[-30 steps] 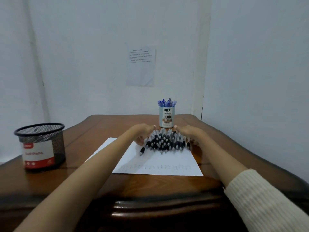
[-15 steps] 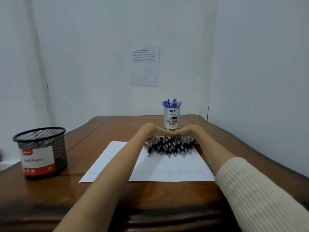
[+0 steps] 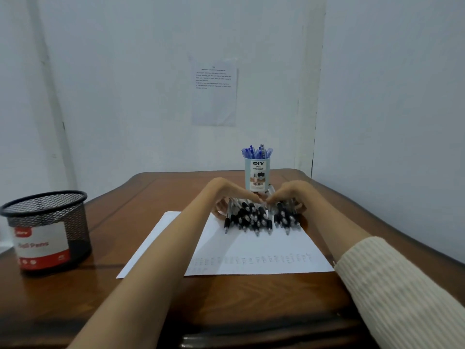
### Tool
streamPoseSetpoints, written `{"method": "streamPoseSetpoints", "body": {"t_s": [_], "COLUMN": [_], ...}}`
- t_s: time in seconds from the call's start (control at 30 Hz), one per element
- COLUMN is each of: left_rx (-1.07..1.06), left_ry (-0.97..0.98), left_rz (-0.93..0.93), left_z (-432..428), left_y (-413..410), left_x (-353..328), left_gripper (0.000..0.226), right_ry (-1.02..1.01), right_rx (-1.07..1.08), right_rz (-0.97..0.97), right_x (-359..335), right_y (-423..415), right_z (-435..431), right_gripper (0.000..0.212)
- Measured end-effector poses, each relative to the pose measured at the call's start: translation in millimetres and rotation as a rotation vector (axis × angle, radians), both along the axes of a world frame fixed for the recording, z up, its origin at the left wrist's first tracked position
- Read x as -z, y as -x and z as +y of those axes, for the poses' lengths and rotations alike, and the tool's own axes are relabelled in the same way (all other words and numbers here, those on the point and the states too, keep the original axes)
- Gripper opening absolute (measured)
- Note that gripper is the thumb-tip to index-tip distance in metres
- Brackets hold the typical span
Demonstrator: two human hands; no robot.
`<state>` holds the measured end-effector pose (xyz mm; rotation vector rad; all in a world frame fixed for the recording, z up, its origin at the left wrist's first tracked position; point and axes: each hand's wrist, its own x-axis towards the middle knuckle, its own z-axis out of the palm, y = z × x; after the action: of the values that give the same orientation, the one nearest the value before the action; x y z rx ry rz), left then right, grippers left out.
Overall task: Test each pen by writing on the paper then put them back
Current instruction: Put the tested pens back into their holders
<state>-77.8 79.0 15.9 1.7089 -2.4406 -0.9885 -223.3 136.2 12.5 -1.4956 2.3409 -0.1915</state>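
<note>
Wooden desk [image 3: 75, 298] set in a white corner, printed sheet [image 3: 214, 93] taped on the back wall. Black mesh holder [image 3: 46, 229] at left edge of desk, label partly readable, looks empty from this angle but inside not fully visible. White paper [image 3: 251, 248] flat in centre, a row of small faint test marks near its front edge, too small to read. Small blue-white cup [image 3: 257, 176] marked DIY behind the paper, full of blue pens [image 3: 256, 152] standing upright.

Pile of black-grip pens [image 3: 254, 217] lies on far end of paper, tips pointing toward the person, packed side by side and partly stacked. Left hand [image 3: 226, 195] curled round the left flank and top of the pile, right hand [image 3: 289, 195] curled round the right flank, fingertips nearly meeting over the middle just in front of the cup. Both cupped and touching pens, raking or bunching them; neither is clenched on 1 pen, and whether any pen is actually lifted cannot be told.

Judgement: pens are light, stiff, smooth plastic, round, so they will roll and slip out of a loose bunch; rubbery black grip section is the best place to pinch. Gathered as a bundle they need squeezing from both sides, else strays slide off onto the desk. Marks on paper suggest testing mostly done, return to a holder next
</note>
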Motion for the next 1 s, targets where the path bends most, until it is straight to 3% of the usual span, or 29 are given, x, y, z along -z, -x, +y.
{"method": "streamPoseSetpoints", "body": {"t_s": [0.03,0.23,0.43,0.53,0.67,0.7,0.87,1.0], "left_rx": [0.003,0.171,0.264,0.116,0.113,0.100,0.152,0.151], "left_ry": [0.005,0.099,0.169,0.211,0.205,0.210,0.176,0.200], "left_rz": [-0.007,-0.122,-0.080,-0.103,-0.254,-0.270,-0.362,-0.404], "left_z": [4.1,46.4,65.9,39.6,-22.6,-29.3,10.9,3.5], "left_y": [3.0,11.1,16.9,28.8,71.2,75.3,48.6,54.8], "left_x": [-0.4,-9.7,-18.2,-1.4,29.4,33.3,8.3,12.9], "left_gripper": [0.096,0.071,0.057,0.068,0.137,0.142,0.094,0.100], "right_ry": [0.022,0.093,0.097,0.096,0.057,0.047,0.044,0.114], "right_rx": [0.013,0.067,0.075,0.073,0.064,0.068,0.060,0.086], "right_rz": [0.004,-0.026,-0.056,-0.032,-0.028,-0.040,0.014,0.050], "right_x": [0.7,2.4,3.5,3.8,5.7,5.7,6.5,11.9], "right_y": [1.4,14.0,17.4,17.5,19.9,21.0,21.6,26.4], "right_z": [0.8,7.8,9.0,9.7,4.5,2.6,-3.5,-5.3], "right_gripper": [0.044,0.061,0.057,0.054,0.061,0.064,0.059,0.044]}}
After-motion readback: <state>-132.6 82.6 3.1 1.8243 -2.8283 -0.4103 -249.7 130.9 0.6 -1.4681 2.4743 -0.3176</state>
